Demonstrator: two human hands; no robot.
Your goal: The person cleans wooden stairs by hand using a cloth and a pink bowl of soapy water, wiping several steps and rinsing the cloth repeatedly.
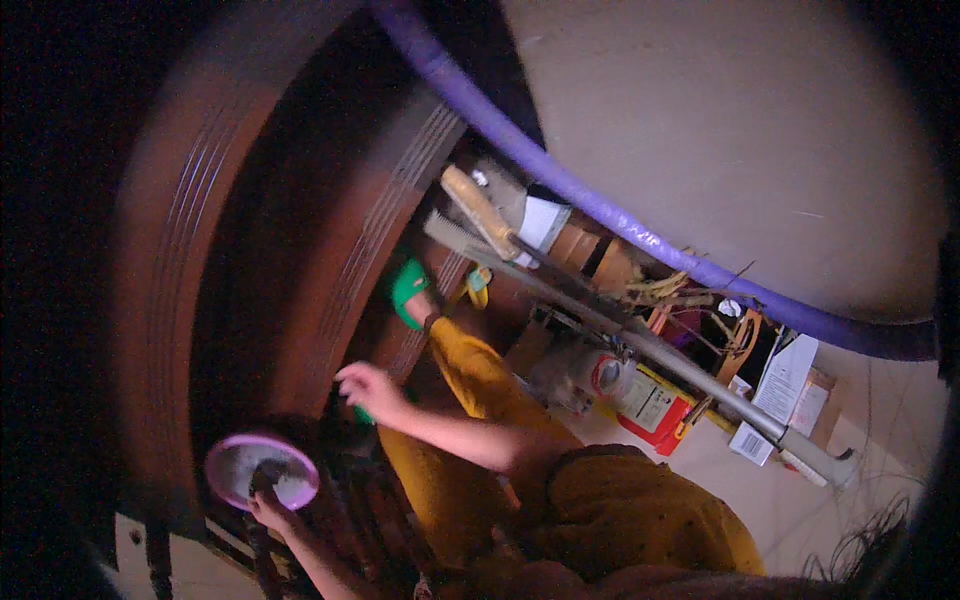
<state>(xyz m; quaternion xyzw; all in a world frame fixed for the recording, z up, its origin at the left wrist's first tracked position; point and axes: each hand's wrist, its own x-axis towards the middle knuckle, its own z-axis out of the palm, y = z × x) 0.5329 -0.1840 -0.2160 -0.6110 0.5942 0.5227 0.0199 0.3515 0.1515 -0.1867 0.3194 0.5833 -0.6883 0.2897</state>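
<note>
My left hand (271,514) is shut on the rim of a round bowl (304,457) with a pink-purple edge and a pale inside. A dark patch lies at my fingertips in the bowl, and I cannot tell what it is. My right hand (371,394) is out in front of my body, blurred, with fingers apart and nothing in it. Below it my legs in mustard-yellow trousers (465,367) stand on dark wooden stairs (300,360) with grooved edges. A green slipper (409,289) shows on one foot; the other is mostly hidden behind my hand.
Along the right lie a metal walking stick (720,394), a wooden-handled tool (480,210), cardboard boxes (581,251), dry twigs (667,289), a clear jar (607,375) and a red-yellow container (656,412). A purple tube (555,176) runs beside the wall (735,150). Dark balusters (259,551) stand lower left.
</note>
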